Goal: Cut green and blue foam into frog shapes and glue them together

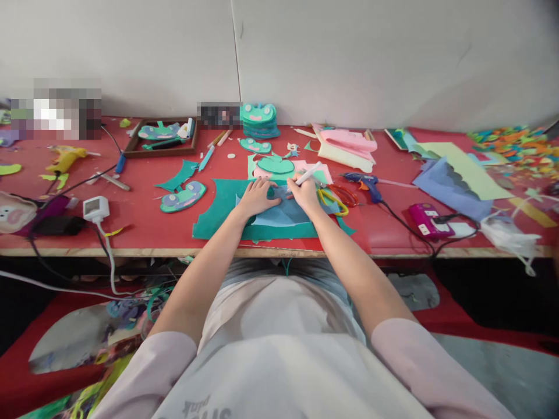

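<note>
My left hand (258,199) lies with its fingers spread on a blue felt sheet (279,216), which rests on a larger dark green felt sheet (215,214). Close by on the right, my right hand (304,191) is closed around a white pen (309,173), its lower end down near the blue felt and partly hidden by my fingers. Just beyond both hands sits a green felt shape (275,165) on pale pink and green pieces. A green face-shaped felt piece (183,198) is left of the dark green sheet.
A blue glue gun (367,184) and yellow and red cords (338,198) lie to the right, near a purple power socket (430,221). On the left are a yellow glue gun (67,158) and a brown tray (131,149). Stacked green felt faces (260,123) stand by the wall.
</note>
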Available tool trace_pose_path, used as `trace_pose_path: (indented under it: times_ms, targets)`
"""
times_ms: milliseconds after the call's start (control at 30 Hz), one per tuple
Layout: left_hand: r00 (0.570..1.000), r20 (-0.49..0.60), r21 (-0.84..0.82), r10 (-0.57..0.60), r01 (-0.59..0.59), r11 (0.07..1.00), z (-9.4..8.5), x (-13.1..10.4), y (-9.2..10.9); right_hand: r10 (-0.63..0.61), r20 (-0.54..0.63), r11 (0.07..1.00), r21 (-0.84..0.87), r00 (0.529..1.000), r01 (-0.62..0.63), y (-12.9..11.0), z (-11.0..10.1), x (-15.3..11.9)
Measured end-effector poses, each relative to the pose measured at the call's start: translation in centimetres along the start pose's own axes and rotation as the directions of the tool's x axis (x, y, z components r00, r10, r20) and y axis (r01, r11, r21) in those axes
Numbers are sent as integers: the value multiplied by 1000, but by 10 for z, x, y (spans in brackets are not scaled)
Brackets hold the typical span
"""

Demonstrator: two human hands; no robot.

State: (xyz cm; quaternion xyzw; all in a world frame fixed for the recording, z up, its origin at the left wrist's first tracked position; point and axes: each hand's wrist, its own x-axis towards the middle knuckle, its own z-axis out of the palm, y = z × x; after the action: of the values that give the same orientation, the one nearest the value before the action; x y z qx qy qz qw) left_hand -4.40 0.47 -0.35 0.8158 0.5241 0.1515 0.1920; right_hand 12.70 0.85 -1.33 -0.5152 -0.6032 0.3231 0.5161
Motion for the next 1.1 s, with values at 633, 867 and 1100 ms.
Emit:
trace_pose_path:
  times_ms: [633, 867, 1100]
  targets:
    - [1000, -2, 13, 5, -5, 1000, -1, 0, 2, 6, -30, 999, 39, 1000, -5, -1, 0, 0]
    - [1000, -1, 16, 3, -3, 1000, -3, -1, 5, 9, -12, 1000, -4, 1000, -9, 2, 1, 1]
    - [1000, -3, 4, 5, -5, 1000, -3, -2, 4, -19, 11, 999, -40, 1000, 20, -1, 1, 0]
